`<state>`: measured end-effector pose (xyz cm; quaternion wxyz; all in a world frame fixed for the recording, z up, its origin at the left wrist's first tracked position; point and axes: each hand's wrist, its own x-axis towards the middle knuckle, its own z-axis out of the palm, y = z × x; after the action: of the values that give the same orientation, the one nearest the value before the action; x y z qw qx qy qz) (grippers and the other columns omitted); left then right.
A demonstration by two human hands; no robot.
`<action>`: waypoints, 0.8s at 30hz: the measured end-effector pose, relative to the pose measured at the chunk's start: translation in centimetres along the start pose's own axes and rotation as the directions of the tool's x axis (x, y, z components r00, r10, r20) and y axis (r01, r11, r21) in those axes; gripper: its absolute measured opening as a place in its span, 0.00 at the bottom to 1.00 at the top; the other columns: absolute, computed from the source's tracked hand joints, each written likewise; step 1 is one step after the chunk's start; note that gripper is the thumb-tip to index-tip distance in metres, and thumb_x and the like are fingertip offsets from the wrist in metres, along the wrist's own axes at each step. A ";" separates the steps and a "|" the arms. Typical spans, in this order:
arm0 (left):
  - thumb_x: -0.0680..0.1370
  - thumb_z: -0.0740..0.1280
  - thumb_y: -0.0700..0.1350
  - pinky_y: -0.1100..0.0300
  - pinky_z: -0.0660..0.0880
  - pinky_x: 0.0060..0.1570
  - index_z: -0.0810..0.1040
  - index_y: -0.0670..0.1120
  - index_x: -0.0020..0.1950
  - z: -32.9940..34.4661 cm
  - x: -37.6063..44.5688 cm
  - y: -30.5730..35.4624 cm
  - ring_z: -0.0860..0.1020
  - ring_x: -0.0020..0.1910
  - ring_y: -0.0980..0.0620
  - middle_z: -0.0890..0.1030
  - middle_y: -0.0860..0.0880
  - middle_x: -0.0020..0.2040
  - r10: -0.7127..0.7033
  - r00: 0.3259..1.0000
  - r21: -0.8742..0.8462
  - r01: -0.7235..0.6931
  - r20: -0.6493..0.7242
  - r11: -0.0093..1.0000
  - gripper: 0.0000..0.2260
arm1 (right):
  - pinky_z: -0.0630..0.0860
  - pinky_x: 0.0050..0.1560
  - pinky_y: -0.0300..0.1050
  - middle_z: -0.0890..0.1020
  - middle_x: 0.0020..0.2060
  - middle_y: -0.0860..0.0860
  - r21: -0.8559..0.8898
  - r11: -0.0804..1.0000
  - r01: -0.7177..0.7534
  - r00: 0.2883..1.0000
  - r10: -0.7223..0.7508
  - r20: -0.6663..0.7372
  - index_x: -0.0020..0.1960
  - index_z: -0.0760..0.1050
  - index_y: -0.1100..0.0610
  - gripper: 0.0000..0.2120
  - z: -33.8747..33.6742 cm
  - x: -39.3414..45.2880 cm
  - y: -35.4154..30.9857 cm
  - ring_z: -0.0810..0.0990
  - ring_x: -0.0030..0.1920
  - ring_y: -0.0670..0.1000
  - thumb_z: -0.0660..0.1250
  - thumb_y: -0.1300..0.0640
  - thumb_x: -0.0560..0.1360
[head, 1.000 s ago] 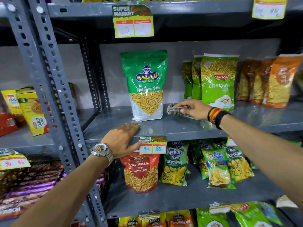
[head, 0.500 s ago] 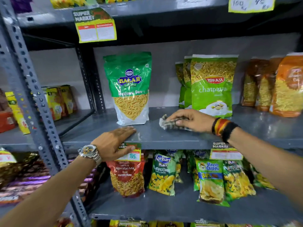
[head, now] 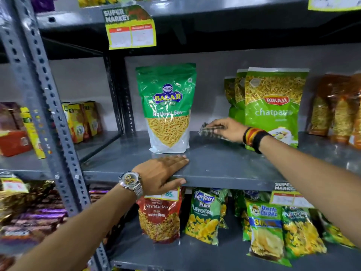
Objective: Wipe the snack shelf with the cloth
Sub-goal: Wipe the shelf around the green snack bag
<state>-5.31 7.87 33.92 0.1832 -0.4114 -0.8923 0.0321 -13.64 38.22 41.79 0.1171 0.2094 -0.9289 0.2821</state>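
Observation:
The grey metal snack shelf [head: 218, 163] runs across the middle of the view. My right hand [head: 228, 129] presses a dark checked cloth [head: 208, 131] flat on the shelf near the back, between a green Balaji sev bag [head: 167, 106] and green Bikaji bags [head: 273, 106]. My left hand [head: 160, 173] lies flat on the shelf's front edge just in front of the Balaji bag, fingers spread on top and thumb hooked under the lip. It holds nothing.
Orange snack bags [head: 336, 106] stand at the far right of the shelf. Below hang a red Navratan Mix bag [head: 160, 218], Kurkure [head: 205, 216] and Uncle Chipps bags [head: 265, 227]. A perforated grey upright [head: 48, 106] stands left, with biscuit boxes [head: 82, 122] beyond.
My right hand has slid the cloth a little back toward the rear of the shelf. My left hand stays planted on the front edge. The camera has shifted slightly.

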 end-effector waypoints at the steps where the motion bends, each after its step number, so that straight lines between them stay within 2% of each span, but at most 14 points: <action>1: 0.82 0.49 0.66 0.51 0.65 0.75 0.58 0.48 0.82 0.1 0.0 -0.1 0.65 0.77 0.49 0.65 0.46 0.79 0.001 1.000 -0.001 -0.001 -0.004 1.000 0.33 | 0.71 0.64 0.41 0.81 0.62 0.53 -0.035 0.999 -0.028 0.999 0.027 -0.025 0.61 0.79 0.53 0.15 0.6 1.7 0.2 0.78 0.63 0.54 0.63 0.64 0.78; 5: 0.83 0.50 0.65 0.56 0.57 0.76 0.57 0.47 0.82 0.3 -0.1 -0.4 0.63 0.78 0.49 0.64 0.46 0.80 0.028 0.999 0.003 -0.028 -0.017 1.000 0.33 | 0.72 0.65 0.43 0.80 0.64 0.53 -0.109 0.979 -0.173 0.982 0.163 -0.099 0.63 0.79 0.53 0.18 2.6 7.3 1.4 0.77 0.64 0.57 0.61 0.64 0.76; 6: 0.83 0.50 0.65 0.57 0.55 0.76 0.57 0.47 0.82 0.3 -0.2 -0.3 0.63 0.78 0.49 0.63 0.46 0.80 0.034 0.999 0.007 -0.034 -0.020 0.999 0.33 | 0.72 0.67 0.45 0.80 0.64 0.53 -0.113 0.971 -0.211 0.974 0.198 -0.114 0.63 0.79 0.52 0.17 2.8 8.3 1.7 0.77 0.65 0.58 0.62 0.62 0.76; 9: 0.83 0.51 0.64 0.58 0.51 0.76 0.58 0.46 0.82 0.5 -0.2 -0.6 0.63 0.78 0.49 0.64 0.46 0.80 0.044 0.998 0.036 -0.042 -0.041 0.998 0.32 | 0.69 0.70 0.59 0.80 0.64 0.50 -0.163 0.945 -0.283 0.957 0.267 -0.114 0.61 0.78 0.45 0.19 3.8 13.0 4.7 0.77 0.65 0.58 0.64 0.48 0.71; 12: 0.83 0.51 0.65 0.58 0.52 0.77 0.58 0.45 0.81 0.7 0.0 -0.9 0.61 0.79 0.49 0.63 0.45 0.80 0.056 0.998 0.032 -0.055 -0.033 0.998 0.33 | 0.66 0.72 0.59 0.80 0.64 0.48 -0.182 0.945 -0.271 0.962 0.270 -0.033 0.60 0.79 0.45 0.21 4.6 14.5 5.3 0.76 0.65 0.58 0.67 0.42 0.69; 15: 0.84 0.50 0.65 0.56 0.55 0.78 0.58 0.45 0.82 0.9 0.1 -1.1 0.60 0.79 0.50 0.63 0.46 0.80 0.057 0.998 0.022 -0.056 -0.026 0.998 0.33 | 0.69 0.70 0.48 0.78 0.67 0.48 -0.233 0.945 -0.228 0.963 0.255 0.090 0.64 0.77 0.45 0.18 5.9 14.6 5.3 0.76 0.66 0.57 0.66 0.46 0.75; 18: 0.84 0.49 0.65 0.57 0.54 0.78 0.58 0.45 0.81 0.9 0.0 -1.1 0.61 0.79 0.49 0.63 0.45 0.80 0.058 0.998 0.030 -0.058 -0.022 0.998 0.33 | 0.66 0.69 0.43 0.75 0.70 0.49 -0.234 0.956 -0.175 0.962 0.216 0.165 0.69 0.73 0.48 0.19 6.1 13.8 4.9 0.73 0.69 0.55 0.63 0.52 0.79; 21: 0.83 0.49 0.65 0.58 0.49 0.77 0.58 0.45 0.82 0.7 -0.1 -0.8 0.60 0.79 0.50 0.63 0.46 0.80 0.050 0.999 0.048 -0.049 -0.019 0.998 0.33 | 0.66 0.71 0.43 0.77 0.68 0.52 -0.179 0.981 -0.070 0.963 0.113 0.244 0.68 0.75 0.51 0.20 5.8 11.6 4.3 0.75 0.67 0.53 0.62 0.61 0.78; 24: 0.83 0.51 0.65 0.59 0.47 0.75 0.57 0.46 0.82 0.4 -0.2 -0.6 0.61 0.79 0.50 0.62 0.47 0.80 0.041 0.999 0.053 -0.040 -0.027 0.998 0.33 | 0.69 0.69 0.46 0.78 0.62 0.52 -0.167 0.985 0.039 0.957 0.011 0.291 0.67 0.76 0.50 0.18 5.3 7.5 3.1 0.76 0.63 0.51 0.63 0.61 0.79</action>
<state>-5.80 7.37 33.64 0.2057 -0.4248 -0.8800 0.0532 -22.19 35.13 38.56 -0.0012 0.2443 -0.9553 0.1666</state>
